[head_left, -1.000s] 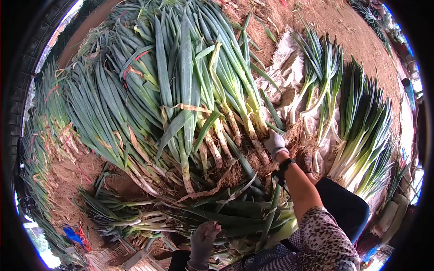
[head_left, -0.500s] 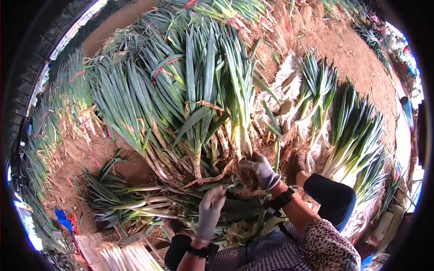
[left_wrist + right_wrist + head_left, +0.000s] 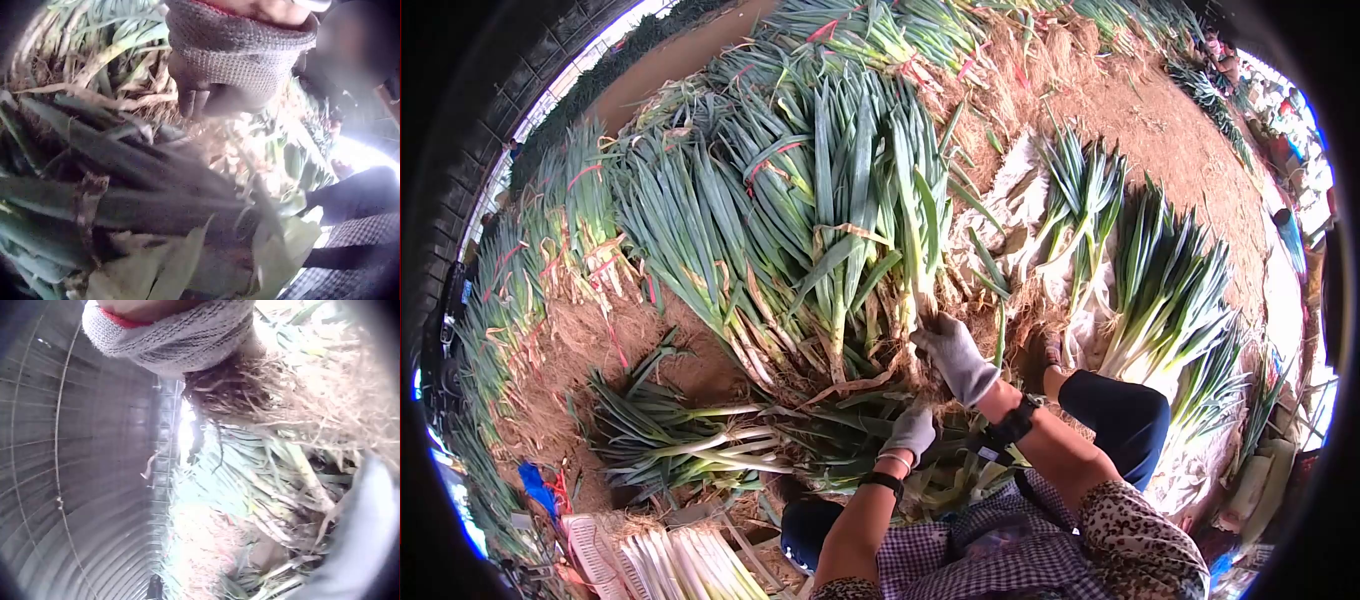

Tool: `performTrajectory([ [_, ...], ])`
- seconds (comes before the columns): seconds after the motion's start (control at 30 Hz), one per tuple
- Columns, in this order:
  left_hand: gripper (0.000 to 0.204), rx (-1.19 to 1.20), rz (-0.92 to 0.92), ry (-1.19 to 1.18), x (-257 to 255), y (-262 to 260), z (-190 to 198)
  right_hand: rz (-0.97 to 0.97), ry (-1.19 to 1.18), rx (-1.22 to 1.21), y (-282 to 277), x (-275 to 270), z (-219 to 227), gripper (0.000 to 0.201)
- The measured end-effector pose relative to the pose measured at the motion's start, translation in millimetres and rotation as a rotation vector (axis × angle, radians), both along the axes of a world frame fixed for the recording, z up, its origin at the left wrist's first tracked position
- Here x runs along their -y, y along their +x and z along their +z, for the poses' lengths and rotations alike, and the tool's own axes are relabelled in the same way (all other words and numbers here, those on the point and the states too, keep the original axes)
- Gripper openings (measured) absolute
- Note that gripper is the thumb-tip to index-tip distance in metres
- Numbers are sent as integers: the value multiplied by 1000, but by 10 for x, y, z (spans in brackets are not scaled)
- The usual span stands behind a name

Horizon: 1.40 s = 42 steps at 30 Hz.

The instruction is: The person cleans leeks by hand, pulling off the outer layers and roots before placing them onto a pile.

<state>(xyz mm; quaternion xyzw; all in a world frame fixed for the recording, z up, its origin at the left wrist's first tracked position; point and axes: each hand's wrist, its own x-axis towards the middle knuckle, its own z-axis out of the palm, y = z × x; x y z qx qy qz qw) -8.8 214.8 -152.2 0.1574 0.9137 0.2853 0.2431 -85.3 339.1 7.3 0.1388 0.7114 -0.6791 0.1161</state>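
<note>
In the head view, my gloved right hand point(image 3: 962, 365) grips green onions point(image 3: 918, 265) low on their stems, at the right edge of the big pile. Their green tops point away from me. Brown roots point(image 3: 250, 394) hang out below the right glove in the right wrist view. My gloved left hand point(image 3: 912, 432) is just below and left of the right one, close to the root ends. Its fingers point(image 3: 200, 103) point downward in the left wrist view, their tips partly hidden. Whether they pinch anything I cannot tell.
A large pile of green onions point(image 3: 740, 210) spreads ahead and left. Cleaned bunches point(image 3: 1170, 280) lie at right near a whitish cloth point(image 3: 1015, 190). Loose onions point(image 3: 720, 445) and broad leaves lie before my knees. Trimmed white stalks point(image 3: 685, 565) sit beside a pale crate point(image 3: 590, 555).
My right hand has come back from the far right of the pile toward my body with the onions. The left hand has moved up and right, close to it. The head view has shifted.
</note>
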Motion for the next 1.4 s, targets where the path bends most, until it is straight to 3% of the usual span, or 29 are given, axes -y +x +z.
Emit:
performTrajectory([
  [0.03,55,148,-24,-109,39,-44,-88,56,63,-49,71,-29,72,18],
  [0.07,31,-55,55,-4,126,-75,-389,116,125,-92,200,-88,82,17],
  [0.1,30,20,202,110,178,-238,-52,178,187,-135,353,-148,113,17],
  [0.13,35,-59,341,424,251,-379,-106,187,149,-106,567,-200,288,18],
  [0.17,51,463,632,763,284,-537,394,195,113,-76,798,-265,456,19],
  [0.2,61,557,770,1101,219,-590,797,277,164,-14,987,-365,481,28],
  [0.3,61,723,660,1714,125,-649,1014,496,321,4,1506,-538,586,38],
  [0.33,50,722,658,1602,202,-650,923,564,375,-20,1645,-559,603,39],
  [0.43,37,667,632,1602,124,-582,1146,570,398,-24,1951,-608,575,37],
  [0.47,40,653,587,1604,120,-547,1185,540,346,-175,2050,-644,360,39],
  [0.5,42,637,544,1603,125,-510,1349,560,349,-202,2064,-622,381,43],
  [0.53,28,632,620,1563,146,-453,1523,580,350,-230,2049,-590,409,48],
  [0.63,25,819,511,1463,322,-395,1380,641,431,-217,1979,-465,560,54],
  [0.67,22,713,554,1326,298,-301,1518,636,435,-213,1993,-416,559,56],
  [0.7,19,731,565,1368,281,-290,1371,630,442,-210,2010,-361,558,57],
  [0.73,18,743,569,1401,251,-255,1369,550,413,-388,2028,-292,568,45],
  [0.83,23,687,568,1547,237,-185,1416,529,511,-479,2133,-262,513,46],
  [0.93,28,481,560,1668,256,-112,1718,482,449,-310,2191,-294,444,47],
  [1.03,32,406,522,1746,390,-64,2044,481,200,79,1921,-145,435,57],
  [1.07,32,361,510,1801,481,-71,2110,389,-316,-65,1798,-41,384,54],
  [1.1,32,310,498,1854,598,-91,2141,353,-276,-140,1654,95,199,46],
  [1.13,31,202,580,1833,739,-148,2043,330,-332,-74,1505,238,202,42],
  [1.17,32,142,525,1892,896,-197,2023,312,-386,-4,1370,390,207,39],
  [1.27,36,-14,740,1833,1301,-134,2025,150,-502,141,1149,795,-76,23],
  [1.3,35,-39,776,1881,1374,-81,2048,205,-284,139,1112,797,-105,19],
  [1.37,33,-195,890,1804,1575,-26,1955,269,243,-68,1191,768,-761,28],
  [1.4,30,-232,920,1801,1689,11,1929,411,484,9,1247,683,-707,31],
])
